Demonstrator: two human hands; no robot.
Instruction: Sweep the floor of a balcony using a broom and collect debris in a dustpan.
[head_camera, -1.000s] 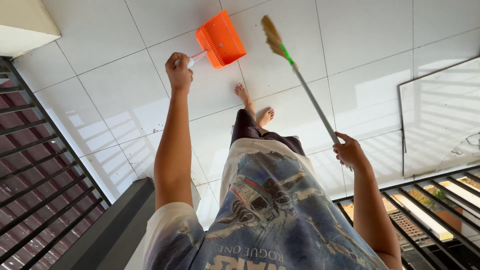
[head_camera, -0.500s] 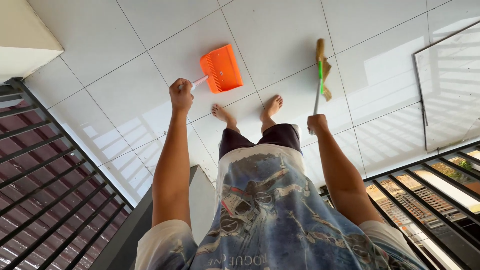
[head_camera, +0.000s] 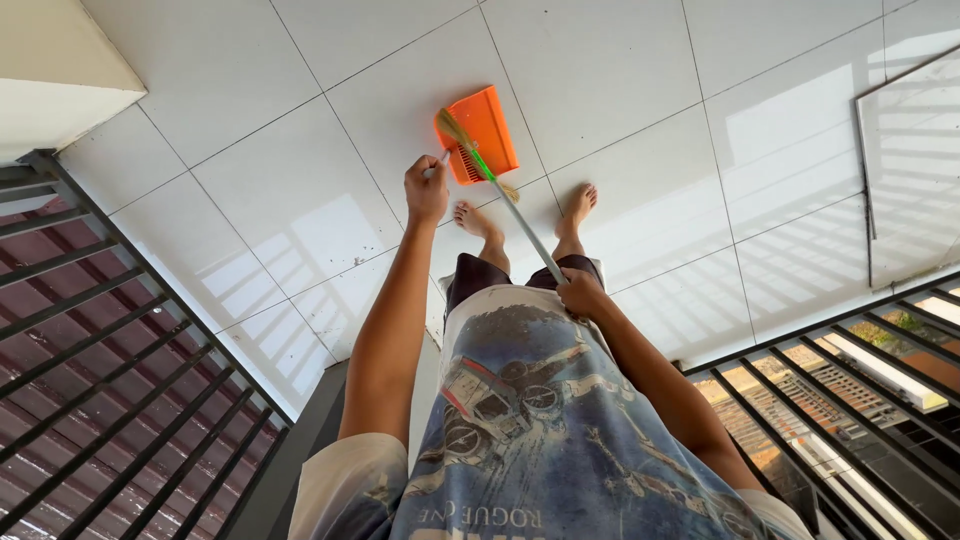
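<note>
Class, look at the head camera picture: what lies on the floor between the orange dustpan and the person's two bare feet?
In the head view, the broom's bristle head reaches the orange dustpan; a small tuft of bristles or debris lies just before the feet.

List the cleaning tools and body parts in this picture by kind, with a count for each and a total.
Orange plastic dustpan, held by the left hand: 1
Straw broom with grey metal handle, held by the right hand: 1
Hands: 2, left hand and right hand
Bare feet: 2
Total: 6
</note>
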